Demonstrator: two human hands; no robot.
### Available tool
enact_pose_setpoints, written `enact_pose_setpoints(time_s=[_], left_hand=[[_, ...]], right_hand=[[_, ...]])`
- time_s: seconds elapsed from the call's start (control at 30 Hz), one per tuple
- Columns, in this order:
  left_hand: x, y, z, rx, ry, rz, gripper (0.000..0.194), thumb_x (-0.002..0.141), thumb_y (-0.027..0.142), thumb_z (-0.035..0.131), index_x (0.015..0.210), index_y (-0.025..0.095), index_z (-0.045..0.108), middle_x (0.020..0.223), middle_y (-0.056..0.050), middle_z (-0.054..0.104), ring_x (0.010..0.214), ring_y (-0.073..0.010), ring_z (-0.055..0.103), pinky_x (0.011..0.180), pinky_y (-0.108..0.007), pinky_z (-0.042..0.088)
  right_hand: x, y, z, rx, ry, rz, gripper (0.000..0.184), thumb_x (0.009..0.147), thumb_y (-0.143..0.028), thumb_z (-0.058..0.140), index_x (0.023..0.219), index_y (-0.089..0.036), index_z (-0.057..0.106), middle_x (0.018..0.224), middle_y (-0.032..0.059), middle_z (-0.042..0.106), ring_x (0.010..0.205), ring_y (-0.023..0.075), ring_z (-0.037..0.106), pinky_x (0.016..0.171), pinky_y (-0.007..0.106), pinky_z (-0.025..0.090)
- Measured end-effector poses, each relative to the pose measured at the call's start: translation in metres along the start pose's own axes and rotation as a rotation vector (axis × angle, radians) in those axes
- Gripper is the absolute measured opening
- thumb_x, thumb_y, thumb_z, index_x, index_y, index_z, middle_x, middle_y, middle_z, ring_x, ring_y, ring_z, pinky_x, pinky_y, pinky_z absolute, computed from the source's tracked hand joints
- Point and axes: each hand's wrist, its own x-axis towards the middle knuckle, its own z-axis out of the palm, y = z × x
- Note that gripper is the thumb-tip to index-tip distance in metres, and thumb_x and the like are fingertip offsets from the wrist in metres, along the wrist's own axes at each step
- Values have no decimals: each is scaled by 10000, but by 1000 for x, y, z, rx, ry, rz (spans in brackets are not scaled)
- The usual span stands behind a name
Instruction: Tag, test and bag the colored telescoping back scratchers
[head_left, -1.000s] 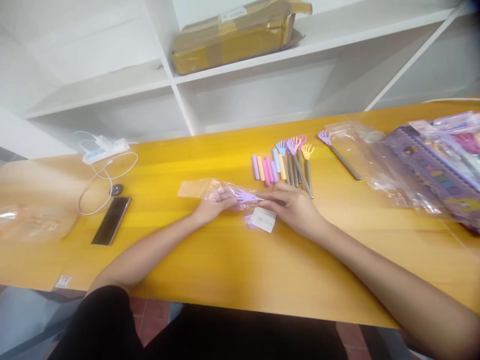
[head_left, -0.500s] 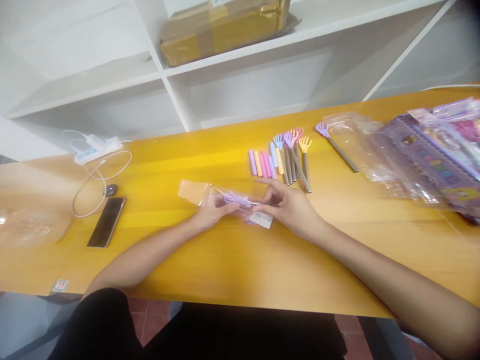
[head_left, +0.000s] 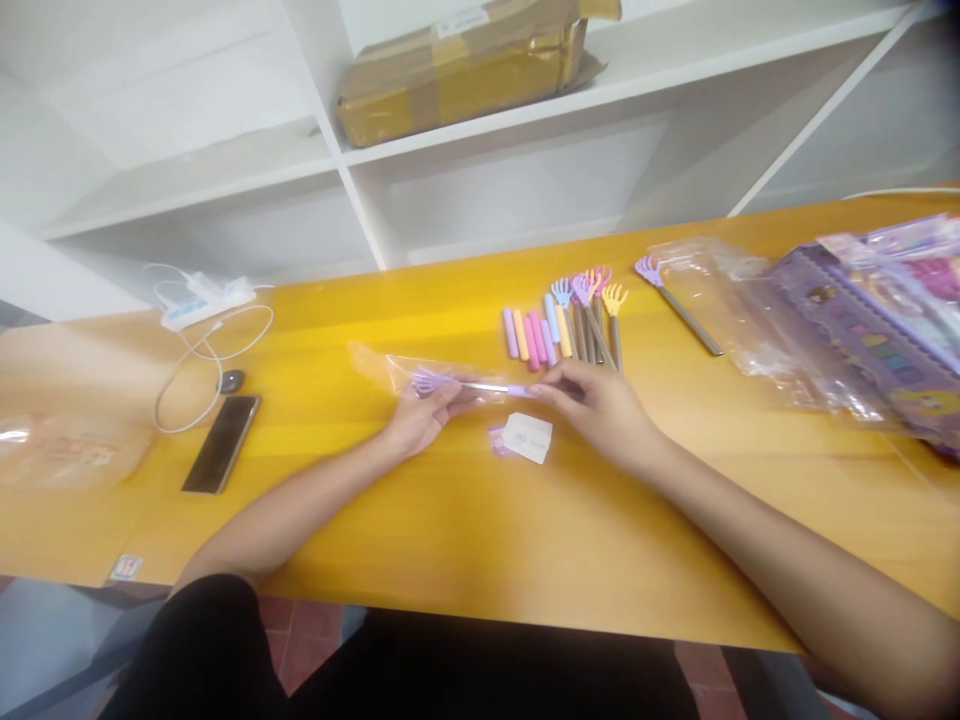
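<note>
A purple back scratcher (head_left: 487, 387) with a hand-shaped head and a metal rod stretches between my two hands. Clear plastic wrapping (head_left: 379, 362) surrounds its head and spreads past it to the left. My left hand (head_left: 420, 420) is closed on the head end, thumb on top. At the other end, my right hand (head_left: 600, 400) pinches the purple grip; its fingertips partly hide that end. A white card (head_left: 529, 437), with a small purple card (head_left: 498, 440) partly under it, lies just below the scratcher.
Several back scratchers (head_left: 592, 320) lie behind my right hand, beside colored grip tubes (head_left: 534, 338). One purple scratcher (head_left: 686, 315) lies apart near clear bags (head_left: 720, 280) and purple packaging (head_left: 855, 330). A phone (head_left: 222, 444), mouse (head_left: 232, 381) and power strip (head_left: 208, 302) are leftward.
The scratcher's rod and purple grip now show stretched out between my hands. My left hand has shifted slightly left with the head. The white card is now apart from my right hand.
</note>
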Motion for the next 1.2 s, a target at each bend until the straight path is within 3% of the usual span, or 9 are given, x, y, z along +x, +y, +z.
enact_pose_setpoints(time_s=[0.33,0.53,0.7,0.8,0.93,1.07,1.2], left_hand=[[-7,0,11,47,-49,-22,416,780,441,938,1008,112,827,1070,-154,826,1011,-311,807,1058,-499,609],[-15,-6,15,112,-119,-82,465,786,483,926,1076,132,836,1132,-158,820,1055,-314,796,1081,-518,596],[-18,-7,16,114,-114,-92,449,806,466,915,1090,132,820,1088,-150,826,1021,-319,804,1011,-510,630],[-12,-4,14,53,-45,-38,431,830,466,897,1068,116,818,1069,-153,828,1032,-322,808,1043,-495,620],[-5,0,8,22,-7,-14,399,852,459,881,1029,106,822,1133,-167,819,1069,-314,803,1076,-451,605],[-4,0,5,12,-1,-18,384,856,459,875,1021,117,819,1141,-161,819,1077,-319,802,1082,-458,603],[-3,-1,2,-7,-6,-37,371,841,459,888,975,121,815,1099,-155,828,1054,-324,807,1071,-464,613]], right_hand=[[-12,-12,15,161,26,13,354,956,-544,740,917,-237,568,850,20,623,705,165,605,610,310,473],[-24,-22,28,179,-55,-45,256,1021,-447,663,1014,-255,494,923,30,588,746,176,623,644,338,519],[-26,-26,29,342,-140,-8,281,1040,-418,634,1164,-273,428,914,5,571,744,169,645,651,325,559],[-18,-23,18,351,-111,-39,264,1016,-438,668,1119,-268,494,937,17,582,787,166,624,658,305,547],[-5,-16,3,432,-143,-14,241,983,-478,716,1021,-253,638,1000,47,642,908,193,664,784,352,602],[1,-11,-2,513,-205,0,288,958,-512,744,1068,-246,745,1077,74,710,987,218,715,885,402,632],[1,-8,-2,519,-210,-3,273,943,-509,763,1022,-248,792,1066,71,726,891,190,721,807,370,638]])
